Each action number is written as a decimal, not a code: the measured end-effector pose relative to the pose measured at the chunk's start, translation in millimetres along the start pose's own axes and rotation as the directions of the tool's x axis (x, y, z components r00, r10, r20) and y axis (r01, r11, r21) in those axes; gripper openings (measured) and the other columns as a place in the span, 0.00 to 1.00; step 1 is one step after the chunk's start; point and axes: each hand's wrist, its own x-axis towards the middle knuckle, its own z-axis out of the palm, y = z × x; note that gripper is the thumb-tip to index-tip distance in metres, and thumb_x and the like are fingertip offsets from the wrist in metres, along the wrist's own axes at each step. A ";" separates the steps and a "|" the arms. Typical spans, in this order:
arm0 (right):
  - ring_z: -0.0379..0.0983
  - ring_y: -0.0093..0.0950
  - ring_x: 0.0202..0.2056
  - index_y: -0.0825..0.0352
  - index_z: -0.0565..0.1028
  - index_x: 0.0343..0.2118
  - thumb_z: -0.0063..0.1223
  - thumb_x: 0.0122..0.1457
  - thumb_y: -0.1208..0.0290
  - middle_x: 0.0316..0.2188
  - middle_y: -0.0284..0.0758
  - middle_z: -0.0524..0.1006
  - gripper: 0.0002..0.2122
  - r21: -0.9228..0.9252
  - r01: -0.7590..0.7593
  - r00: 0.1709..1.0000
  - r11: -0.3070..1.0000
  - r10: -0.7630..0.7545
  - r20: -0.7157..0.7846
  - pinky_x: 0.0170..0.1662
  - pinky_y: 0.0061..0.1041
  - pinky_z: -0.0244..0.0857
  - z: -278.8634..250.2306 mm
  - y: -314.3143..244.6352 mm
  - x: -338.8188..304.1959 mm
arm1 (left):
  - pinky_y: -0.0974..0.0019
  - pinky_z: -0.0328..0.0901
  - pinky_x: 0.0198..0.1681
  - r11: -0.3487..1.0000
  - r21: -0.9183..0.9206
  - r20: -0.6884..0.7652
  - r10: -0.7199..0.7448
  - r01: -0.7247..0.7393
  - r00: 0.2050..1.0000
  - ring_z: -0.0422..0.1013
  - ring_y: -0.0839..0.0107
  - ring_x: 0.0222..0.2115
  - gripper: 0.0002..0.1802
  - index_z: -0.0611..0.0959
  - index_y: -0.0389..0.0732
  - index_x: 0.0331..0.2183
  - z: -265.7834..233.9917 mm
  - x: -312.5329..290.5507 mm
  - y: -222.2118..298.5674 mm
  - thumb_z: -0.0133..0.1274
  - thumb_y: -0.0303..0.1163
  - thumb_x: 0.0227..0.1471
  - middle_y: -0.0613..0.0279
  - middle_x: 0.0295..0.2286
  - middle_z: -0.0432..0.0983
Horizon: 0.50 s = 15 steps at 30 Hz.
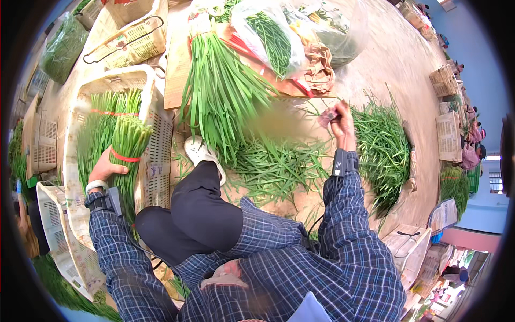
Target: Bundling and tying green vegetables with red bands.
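The one view here looks out from the person's head, through the left of two fisheye cameras worn side by side. It faces down, close above the plaid shirt (289,271), taking in the left hand (106,164) and right hand (343,126) farther off, and bending the distant pale crate (447,140) near its right rim.

The crate wall (156,142) stands between the hands (107,167), open air above.
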 end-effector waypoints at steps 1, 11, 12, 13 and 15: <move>0.70 0.23 0.23 0.62 0.69 0.32 0.53 0.55 0.82 0.23 0.29 0.71 0.07 -0.070 0.031 0.993 0.997 -0.039 -0.107 0.28 0.22 0.68 10.0 7.1 -11.2 | 0.68 0.67 0.46 1.000 0.001 -0.001 -0.002 0.002 1.000 0.70 0.72 0.42 0.50 0.65 0.31 0.56 1.1 0.2 -0.4 0.65 0.20 0.26 0.60 0.46 0.72; 0.68 0.18 0.23 0.63 0.70 0.39 0.45 0.56 0.85 0.34 0.32 0.74 0.11 0.034 0.044 0.992 0.998 -0.047 0.115 0.17 0.10 0.57 36.3 6.7 -18.6 | 0.65 0.46 0.64 0.916 0.139 -0.209 0.399 -0.377 0.893 0.55 0.64 0.60 0.73 0.47 0.40 0.65 43.9 -21.1 3.9 0.74 0.34 0.20 0.49 0.59 0.58; 0.69 0.19 0.24 0.64 0.71 0.38 0.44 0.56 0.85 0.35 0.34 0.75 0.10 -0.042 0.115 0.993 0.992 -0.114 0.028 0.19 0.12 0.58 60.0 10.4 -21.8 | 0.65 0.48 0.63 0.913 0.250 -0.232 0.379 -0.322 0.896 0.55 0.64 0.60 0.74 0.46 0.42 0.65 48.2 -21.6 9.7 0.74 0.32 0.19 0.49 0.59 0.58; 0.68 0.18 0.24 0.66 0.74 0.37 0.48 0.56 0.81 0.32 0.32 0.75 0.07 -0.049 0.144 0.981 0.988 -0.136 0.141 0.20 0.15 0.60 80.1 13.2 -26.7 | 0.65 0.49 0.63 0.898 0.358 -0.260 0.360 -0.257 0.896 0.56 0.63 0.59 0.75 0.45 0.45 0.65 49.0 -22.9 13.9 0.74 0.31 0.18 0.48 0.59 0.58; 0.67 0.18 0.26 0.68 0.75 0.40 0.54 0.57 0.72 0.28 0.29 0.74 0.09 -0.457 0.058 0.979 0.888 0.039 0.199 0.25 0.16 0.61 117.0 14.2 -35.1 | 0.63 0.56 0.60 0.910 0.394 -0.314 0.268 -0.132 0.911 0.65 0.59 0.54 0.72 0.48 0.48 0.65 53.5 -22.9 21.1 0.73 0.29 0.20 0.47 0.53 0.68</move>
